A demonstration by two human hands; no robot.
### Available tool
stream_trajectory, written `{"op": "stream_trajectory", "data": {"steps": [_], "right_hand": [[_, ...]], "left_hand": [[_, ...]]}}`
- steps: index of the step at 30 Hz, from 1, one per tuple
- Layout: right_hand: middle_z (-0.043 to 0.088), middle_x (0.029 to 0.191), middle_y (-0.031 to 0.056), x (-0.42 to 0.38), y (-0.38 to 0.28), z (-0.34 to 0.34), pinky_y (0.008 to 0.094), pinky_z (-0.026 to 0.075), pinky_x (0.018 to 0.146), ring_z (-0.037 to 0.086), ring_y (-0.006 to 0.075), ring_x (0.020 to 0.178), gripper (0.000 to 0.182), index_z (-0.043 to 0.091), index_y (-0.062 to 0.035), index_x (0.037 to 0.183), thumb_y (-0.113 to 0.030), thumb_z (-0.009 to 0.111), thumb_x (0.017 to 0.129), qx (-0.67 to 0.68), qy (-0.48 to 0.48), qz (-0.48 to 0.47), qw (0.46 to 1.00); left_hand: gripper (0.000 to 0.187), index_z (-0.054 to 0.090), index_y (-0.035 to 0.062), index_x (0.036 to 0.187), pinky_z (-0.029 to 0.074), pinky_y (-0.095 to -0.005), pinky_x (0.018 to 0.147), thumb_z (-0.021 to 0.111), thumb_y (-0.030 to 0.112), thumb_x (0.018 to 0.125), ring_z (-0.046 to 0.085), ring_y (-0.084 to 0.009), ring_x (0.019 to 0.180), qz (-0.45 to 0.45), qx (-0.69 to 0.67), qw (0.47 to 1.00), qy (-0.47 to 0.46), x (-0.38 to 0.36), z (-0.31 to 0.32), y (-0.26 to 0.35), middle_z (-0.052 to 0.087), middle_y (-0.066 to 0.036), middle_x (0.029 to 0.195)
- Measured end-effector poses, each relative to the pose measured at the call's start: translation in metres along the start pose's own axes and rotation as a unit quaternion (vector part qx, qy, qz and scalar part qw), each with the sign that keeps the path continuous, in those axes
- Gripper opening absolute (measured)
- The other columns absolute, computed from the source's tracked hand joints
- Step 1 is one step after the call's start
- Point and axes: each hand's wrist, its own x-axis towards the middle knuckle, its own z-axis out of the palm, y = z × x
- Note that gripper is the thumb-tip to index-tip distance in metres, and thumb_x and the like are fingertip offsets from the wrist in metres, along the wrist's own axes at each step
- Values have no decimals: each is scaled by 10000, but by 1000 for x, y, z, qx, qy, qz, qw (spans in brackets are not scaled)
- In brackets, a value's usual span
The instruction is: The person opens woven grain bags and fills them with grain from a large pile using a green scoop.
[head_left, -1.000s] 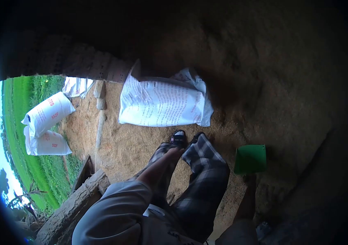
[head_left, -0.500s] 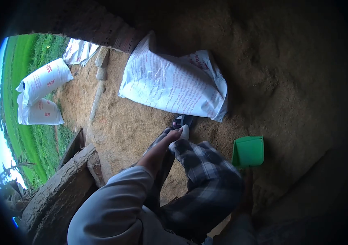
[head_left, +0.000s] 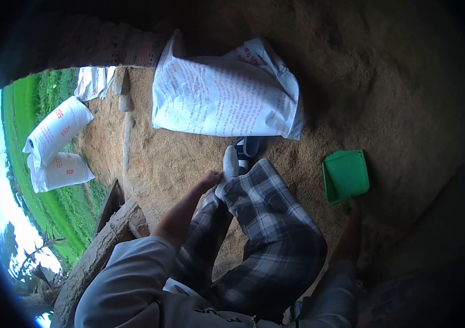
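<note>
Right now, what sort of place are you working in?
Probably a farm storage shed beside fields: a heap of husk or grain covers the floor, printed white sacks lie about, and green field shows outside.

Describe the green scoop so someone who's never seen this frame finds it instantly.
Start at the big white printed sack lying on the tan husk floor. Go down and right, past the plaid trouser leg, to where the right hand reaches out. The green scoop sits at its fingertips: a flat square plastic pan, the only bright green object on the floor.
</note>
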Motion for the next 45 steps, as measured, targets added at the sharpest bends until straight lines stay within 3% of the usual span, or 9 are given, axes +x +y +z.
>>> {"op": "stream_trajectory", "data": {"steps": [7, 9, 15, 17, 27, 32, 35, 38, 45], "right_hand": [[596, 773, 135, 38, 27, 0, 362, 461, 510, 595, 247, 587, 307, 565, -13, 943, -309, 512, 879, -52, 5, -234, 971], [595, 784, 129, -14, 9, 34, 368, 480, 515, 602, 253, 597, 267, 558, -14, 957, -263, 511, 873, 230, -86, -210, 946], [569, 860, 113, 100, 10, 31, 356, 483, 566, 588, 239, 706, 280, 525, -49, 1061, -236, 529, 854, 302, -183, -97, 930], [549, 924, 109, 29, -17, 39, 344, 473, 576, 564, 223, 727, 317, 512, -46, 1119, -214, 517, 851, 162, 8, -65, 985], [540, 887, 103, 65, -18, 47, 367, 443, 516, 547, 213, 665, 293, 515, -24, 1126, -97, 489, 843, 71, -9, -147, 987], [565, 873, 88, 152, 23, 29, 371, 461, 584, 562, 219, 719, 302, 557, -27, 1067, -219, 551, 834, 229, -113, -125, 959], [571, 891, 135, 35, -37, 52, 383, 460, 563, 575, 211, 702, 300, 520, 0, 1140, -108, 490, 861, 64, -13, -80, 995], [571, 914, 115, 21, -47, 58, 373, 458, 601, 575, 203, 738, 314, 527, -2, 1157, -133, 489, 874, -73, 54, -94, 991], [562, 836, 105, 65, 7, 33, 366, 486, 511, 574, 240, 689, 299, 523, -47, 1067, -235, 580, 842, 147, -60, -109, 981]], "left_hand": [[463, 662, 30, 949, 454, -329, 674, 459, 444, 903, 565, -158, 738, -67, -111, 991, 30, 35, 29, 8, 631, -68, 813], [388, 642, 32, 839, 404, -311, 520, 529, 400, 886, 489, -126, 556, -77, -164, 981, 65, 49, 32, 1, 548, -10, 625], [335, 676, 25, 732, 485, -380, 636, 663, 359, 758, 644, -273, 698, 166, 286, 937, 109, 49, -33, 2, 662, -123, 716], [321, 674, 27, 714, 491, -400, 650, 664, 346, 755, 644, -290, 704, 58, 439, 891, 105, 51, -59, -38, 656, -131, 687], [278, 562, -3, 1023, 510, -426, 690, 593, 120, 775, 656, -284, 671, -132, 157, 960, 188, -61, -90, -86, 644, -179, 801], [388, 549, 34, 1084, 483, -423, 785, 642, 144, 723, 610, -321, 896, -27, 310, 922, 231, -60, -69, -88, 634, -188, 907], [431, 556, 40, 1102, 484, -396, 776, 666, 197, 717, 610, -318, 900, 32, 281, 939, 196, -40, -50, -116, 649, -154, 920], [427, 585, 49, 1105, 492, -357, 760, 658, 279, 752, 635, -285, 857, -79, 56, 990, 105, -30, -29, -103, 664, -157, 898], [401, 568, 38, 1103, 474, -404, 817, 576, 287, 789, 607, -343, 939, 35, 147, 963, 222, -5, -12, 59, 638, -210, 968]]}}
